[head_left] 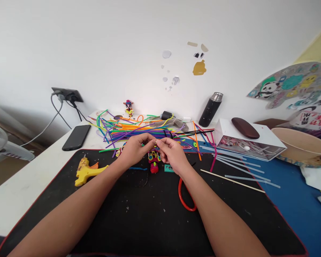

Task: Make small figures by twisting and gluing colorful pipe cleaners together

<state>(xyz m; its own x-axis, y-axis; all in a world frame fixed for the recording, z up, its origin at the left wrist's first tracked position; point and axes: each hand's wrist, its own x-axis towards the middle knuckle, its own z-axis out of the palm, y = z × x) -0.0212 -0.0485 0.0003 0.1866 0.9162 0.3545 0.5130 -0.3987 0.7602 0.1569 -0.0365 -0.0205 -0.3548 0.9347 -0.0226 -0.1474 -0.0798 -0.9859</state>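
My left hand (136,149) and my right hand (174,153) meet above the back part of the black mat (139,221). Thumb and fingers are pinched on both, fingertips almost touching around a tiny pale yellowish piece too small to name. Just beneath lies a colourful figure (154,167) with red, yellow and blue parts, partly covered by my hands. Behind them spreads a pile of coloured pipe cleaners (128,135). A small teal box (168,168) sits below my right hand. Beside my right forearm, a red loop-shaped handle (180,196) is partly hidden.
At left are a yellow glue gun (82,175) and a black phone (76,137). Clear glue sticks (242,167) and a wooden stick (232,181) lie at right. Behind stand a black flask (210,110), a white box (267,139) bearing a brown case (245,127), and a small figurine (128,108).
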